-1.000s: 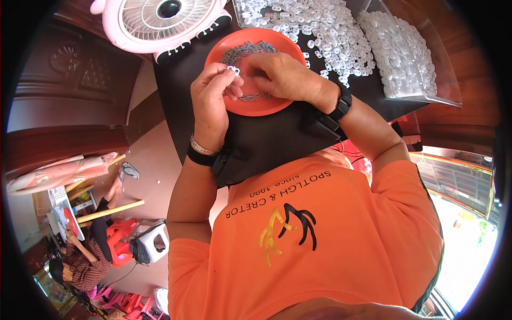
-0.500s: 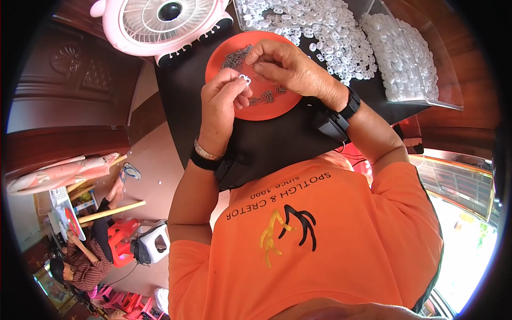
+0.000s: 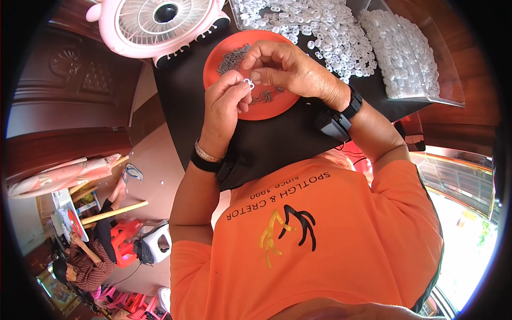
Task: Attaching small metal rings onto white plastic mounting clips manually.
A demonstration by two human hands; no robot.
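My left hand [image 3: 224,106] pinches a small white plastic piece [image 3: 248,84] with holes in it between thumb and fingertips, above an orange-red plate [image 3: 272,110]. Close against that piece, my right hand [image 3: 293,66] has its thumb and index finger bent together in a pinch. Whatever sits between the right fingertips is too small to make out. On the plate lie a heap of thin grey pieces [image 3: 231,61], like small pins or screws, and a few smaller clusters of them [image 3: 265,96] nearer me.
A large spread of white two-holed pieces [image 3: 341,50] covers the far side of the black table [image 3: 184,101]. More fill a clear bin [image 3: 408,58] at the right. A pink fan [image 3: 160,29] stands far left. Another person [image 3: 90,261] sits across the room at lower left.
My right hand's fingertips have come down and closer to the white piece, now meeting its edge. My left hand has shifted slightly to the right, still pinching the piece.
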